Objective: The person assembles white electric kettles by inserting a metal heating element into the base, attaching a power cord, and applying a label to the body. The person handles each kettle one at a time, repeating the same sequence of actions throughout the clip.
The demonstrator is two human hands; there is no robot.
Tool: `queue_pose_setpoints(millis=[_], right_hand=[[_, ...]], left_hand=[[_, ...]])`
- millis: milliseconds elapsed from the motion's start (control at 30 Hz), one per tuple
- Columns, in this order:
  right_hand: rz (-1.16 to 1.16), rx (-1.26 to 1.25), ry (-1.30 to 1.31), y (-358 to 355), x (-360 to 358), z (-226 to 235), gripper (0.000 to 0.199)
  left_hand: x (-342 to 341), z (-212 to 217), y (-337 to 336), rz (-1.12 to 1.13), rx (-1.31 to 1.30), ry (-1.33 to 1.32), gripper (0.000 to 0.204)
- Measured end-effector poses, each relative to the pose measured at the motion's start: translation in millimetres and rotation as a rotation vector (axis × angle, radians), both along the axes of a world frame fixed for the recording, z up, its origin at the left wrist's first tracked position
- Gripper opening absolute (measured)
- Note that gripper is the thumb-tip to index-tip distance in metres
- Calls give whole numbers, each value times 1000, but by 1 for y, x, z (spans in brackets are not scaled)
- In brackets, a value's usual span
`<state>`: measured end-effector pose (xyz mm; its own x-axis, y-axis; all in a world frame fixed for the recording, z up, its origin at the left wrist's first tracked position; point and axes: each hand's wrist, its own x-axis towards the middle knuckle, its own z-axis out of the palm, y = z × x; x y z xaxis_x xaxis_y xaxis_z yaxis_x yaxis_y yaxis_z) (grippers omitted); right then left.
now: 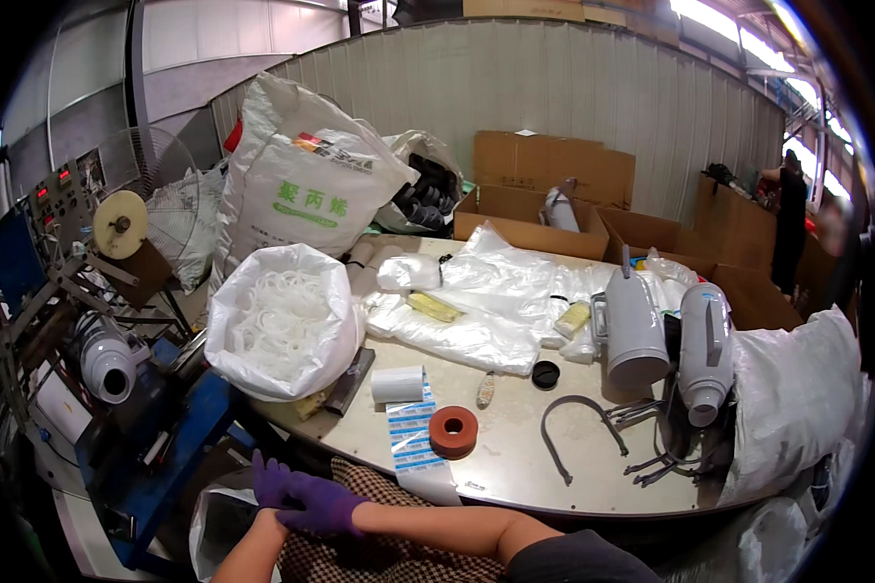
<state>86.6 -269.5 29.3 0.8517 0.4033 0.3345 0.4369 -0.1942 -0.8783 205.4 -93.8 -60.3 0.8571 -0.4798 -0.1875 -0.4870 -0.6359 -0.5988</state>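
Observation:
Both my hands wear purple gloves and meet at the lower left, below the table's front edge. My left hand (269, 480) has its fingers stretched up and apart. My right hand (327, 506) reaches across from the right, its fingers closed at the cuff of the left glove; the fingertips are partly hidden. Beneath the hands is a brown checked cloth (384, 491) over my lap. Closest on the table are a strip of blue-and-white labels (410, 437) hanging from a white roll (399, 385), and a reddish-brown tape roll (454, 431).
A white sack of translucent rings (282, 316) stands at the table's left. Clear plastic bags (486, 301) spread behind. Grey jug-shaped housings (636, 335), curved grey handles (557, 437) and a black cap (545, 374) lie rightward. A blue-framed machine (156, 428) borders the left, cardboard boxes (530, 228) the back.

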Motion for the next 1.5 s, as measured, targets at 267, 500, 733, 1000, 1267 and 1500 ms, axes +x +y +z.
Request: queue_pose_setpoints(millis=[267,500,733,1000,1267,1500], right_hand=[[206,-539,227,27,22,-24,45],[-35,-709,90,44,55,11,30],[-587,-661,-470,75,50,-1,22],[-326,-388,-271,42,42,-3,36],[576,-725,-372,132,28,15,32],[-64,-1380,-321,27,85,-33,30]], left_hand=[[-46,35,-17,-209,176,115,43],[-37,-4,-48,-407,-498,-68,47],[-12,86,-32,-120,-784,542,51],[26,23,32,312,-399,24,57],[93,-122,248,-179,-1003,27,28],[-84,79,17,54,-1783,220,17]])
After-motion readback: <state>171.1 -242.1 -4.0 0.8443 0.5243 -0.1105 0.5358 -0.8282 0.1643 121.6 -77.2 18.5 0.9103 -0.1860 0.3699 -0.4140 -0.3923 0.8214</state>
